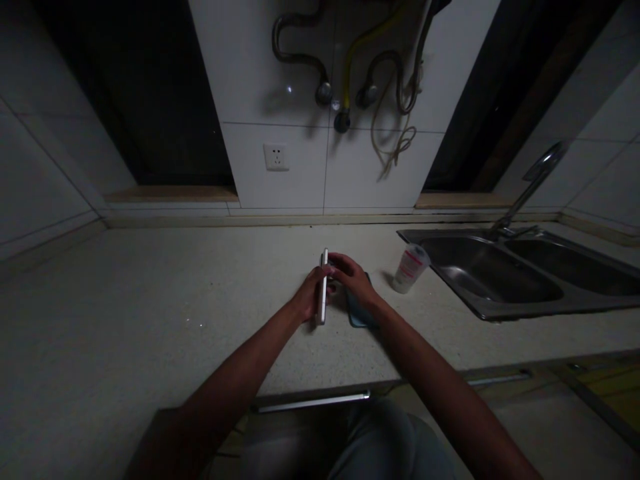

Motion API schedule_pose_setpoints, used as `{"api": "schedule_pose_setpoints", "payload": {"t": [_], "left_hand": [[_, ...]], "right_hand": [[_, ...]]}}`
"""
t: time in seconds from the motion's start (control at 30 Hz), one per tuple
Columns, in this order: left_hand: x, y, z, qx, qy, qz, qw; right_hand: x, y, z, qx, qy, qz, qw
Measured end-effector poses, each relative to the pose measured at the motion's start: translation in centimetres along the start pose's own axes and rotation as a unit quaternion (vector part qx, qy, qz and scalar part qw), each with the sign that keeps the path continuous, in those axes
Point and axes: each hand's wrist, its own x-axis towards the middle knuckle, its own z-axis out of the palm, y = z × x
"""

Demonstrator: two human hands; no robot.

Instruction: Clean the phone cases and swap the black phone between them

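Note:
A thin phone (323, 293) with a pale edge is held up on its side above the counter, its narrow side toward me. My left hand (309, 293) is closed round it from the left. My right hand (353, 275) is at its right face near the top, fingers bent together; whether they pinch something small there I cannot make out. Beneath my right wrist a blue-green phone case (358, 312) lies flat on the counter, partly covered by the forearm.
On the pale countertop (240, 267) a clear plastic cup (411, 268) with pink print stands to the right. Beyond it is a double steel sink (480, 267) with a faucet (530, 183). A wall socket (276, 157) and several pipes (345, 80) are on the tiled wall.

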Motion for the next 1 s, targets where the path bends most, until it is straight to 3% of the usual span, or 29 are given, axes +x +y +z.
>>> {"api": "schedule_pose_setpoints", "payload": {"t": [0.07, 0.2, 0.3, 0.47, 0.63, 0.8, 1.0], "left_hand": [[0.0, 0.0, -0.2, 0.02, -0.023, -0.032, 0.999], [0.3, 0.0, -0.8, 0.024, -0.125, -0.134, 0.983], [0.6, 0.0, -0.7, 0.009, -0.161, -0.144, 0.976], [0.5, 0.5, 0.0, 0.045, -0.119, -0.071, 0.989], [0.7, 0.2, -0.2, 0.166, -0.038, 0.015, 0.985], [1.2, -0.6, -0.9, 0.226, 0.0, 0.104, 0.968], [1.7, -1.2, -1.5, 0.224, 0.051, 0.144, 0.963]], "right_hand": [[-0.2, 0.0, 0.3, 0.002, -0.021, 0.013, 1.0], [-0.4, 0.1, 0.3, 0.001, -0.027, 0.035, 0.999], [-0.2, 0.2, 0.1, 0.01, -0.013, 0.046, 0.999], [0.4, -0.3, -0.6, 0.029, 0.073, 0.041, 0.996], [0.8, -0.6, -1.7, 0.031, 0.184, 0.045, 0.981], [0.8, -0.1, -1.9, 0.039, 0.192, 0.055, 0.979], [1.1, 0.5, -1.4, 0.042, 0.169, 0.083, 0.981]]}}
